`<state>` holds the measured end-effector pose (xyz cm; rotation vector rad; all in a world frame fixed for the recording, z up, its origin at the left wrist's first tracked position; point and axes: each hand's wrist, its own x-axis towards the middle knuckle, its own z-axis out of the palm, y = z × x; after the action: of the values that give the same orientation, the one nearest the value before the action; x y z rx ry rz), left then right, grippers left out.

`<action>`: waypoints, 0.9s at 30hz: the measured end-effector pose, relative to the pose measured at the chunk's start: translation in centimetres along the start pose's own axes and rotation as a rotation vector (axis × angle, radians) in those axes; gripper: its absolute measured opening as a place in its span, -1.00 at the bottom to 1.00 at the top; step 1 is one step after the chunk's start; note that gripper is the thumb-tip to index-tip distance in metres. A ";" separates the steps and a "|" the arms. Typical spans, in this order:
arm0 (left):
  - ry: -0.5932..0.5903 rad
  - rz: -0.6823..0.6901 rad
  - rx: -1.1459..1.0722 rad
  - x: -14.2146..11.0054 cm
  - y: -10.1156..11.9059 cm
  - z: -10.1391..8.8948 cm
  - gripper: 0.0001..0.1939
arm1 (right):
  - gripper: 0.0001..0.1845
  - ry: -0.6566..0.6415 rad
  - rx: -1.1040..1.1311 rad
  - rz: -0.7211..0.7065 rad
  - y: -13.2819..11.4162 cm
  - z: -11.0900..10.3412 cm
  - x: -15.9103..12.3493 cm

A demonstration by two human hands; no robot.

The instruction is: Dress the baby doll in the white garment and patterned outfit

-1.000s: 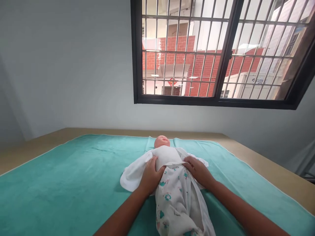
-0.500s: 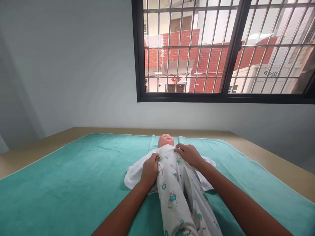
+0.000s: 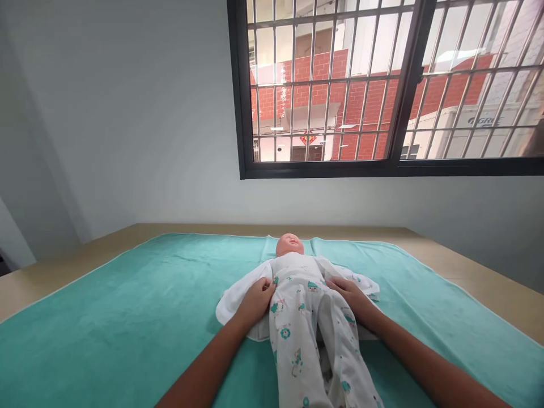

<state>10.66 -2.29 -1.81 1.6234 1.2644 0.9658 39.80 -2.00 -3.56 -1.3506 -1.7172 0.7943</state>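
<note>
A baby doll [image 3: 289, 244] lies on its back, its head toward the wall. White printed baby trousers [image 3: 293, 334] cover it from the waist down, the legs stretching toward me. A white baby top [image 3: 238, 297] is spread under and beside the body, its sleeve out to the right. My left hand [image 3: 256, 301] is closed on the trousers at the left hip, thumb on top. On the opposite hip, my right hand [image 3: 349, 296] has its fingers bent against the trousers' side; its fingertips are partly hidden in the fabric.
A green towel [image 3: 140, 317] covers most of the wooden table [image 3: 480, 280], with bare wood showing along the edges. Behind stands a grey wall [image 3: 170, 192], and a barred window [image 3: 323, 102] with a dark frame is above.
Both hands have moved down from the waistband near the chest to the hips, the right one farther and outward. The trousers' waist now lies flatter on the doll.
</note>
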 end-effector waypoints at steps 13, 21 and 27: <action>-0.342 -0.161 -0.492 -0.8 0.1 -1.2 -0.83 | -0.80 -0.569 0.314 0.229 -5.2 -3.0 -2.5; -0.268 -0.096 -0.432 -0.7 -0.4 -1.1 -0.79 | -0.86 -0.531 0.376 0.245 -5.4 -2.7 -2.7; -0.148 -0.065 -0.342 -1.1 0.3 -0.1 -0.81 | -0.86 -0.489 0.331 0.249 -4.9 -2.6 -2.5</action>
<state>10.42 -3.39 -1.54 1.3521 0.9850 0.9450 40.01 -5.58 1.31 -1.2143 -1.6844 1.5820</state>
